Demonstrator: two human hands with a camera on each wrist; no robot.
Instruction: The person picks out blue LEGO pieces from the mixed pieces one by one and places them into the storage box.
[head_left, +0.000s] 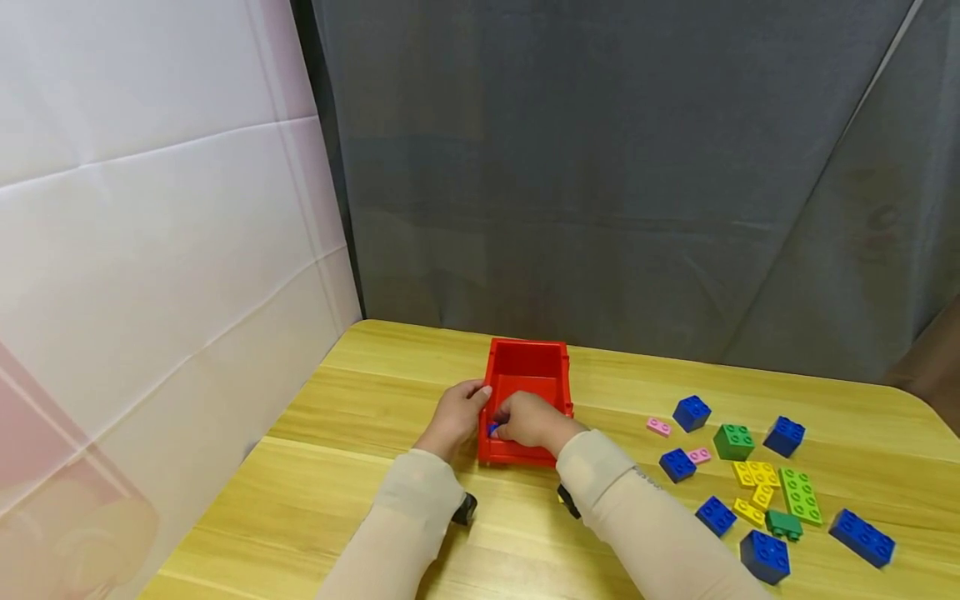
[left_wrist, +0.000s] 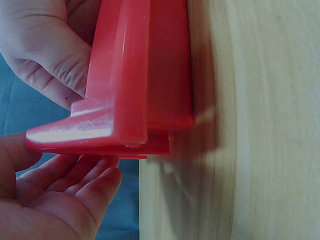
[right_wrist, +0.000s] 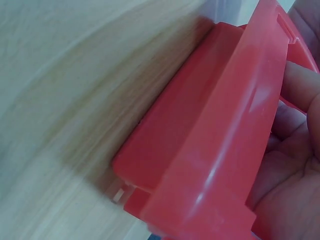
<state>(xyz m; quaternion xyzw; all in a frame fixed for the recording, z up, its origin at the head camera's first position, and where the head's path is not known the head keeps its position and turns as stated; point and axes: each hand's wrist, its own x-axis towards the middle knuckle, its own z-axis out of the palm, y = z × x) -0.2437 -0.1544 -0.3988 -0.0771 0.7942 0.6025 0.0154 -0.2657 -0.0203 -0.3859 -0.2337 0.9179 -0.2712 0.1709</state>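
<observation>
A red plastic bin (head_left: pixel 517 454) stands on the wooden table. My left hand (head_left: pixel 453 417) holds its left rim, the thumb on top and the fingers along the outside; the left wrist view shows this left hand (left_wrist: pixel 60 200) at the rim's edge. My right hand (head_left: pixel 531 419) reaches down inside the bin with curled fingers. At its fingertips a small blue toy brick (head_left: pixel 492 429) shows, pinched near the bin's left inner side and mostly hidden by the hand. In the right wrist view the bin's wall (right_wrist: pixel 200 150) hides the fingertips and the brick.
Right of the bin lie loose toy bricks: several blue ones (head_left: pixel 765 557), a green one (head_left: pixel 734 442), a dark green one (head_left: pixel 783 525), a lime one (head_left: pixel 800 496), yellow ones (head_left: pixel 762 497) and two pink ones (head_left: pixel 658 427). A grey curtain (head_left: pixel 600 183) hangs behind the table (head_left: pixel 360 483).
</observation>
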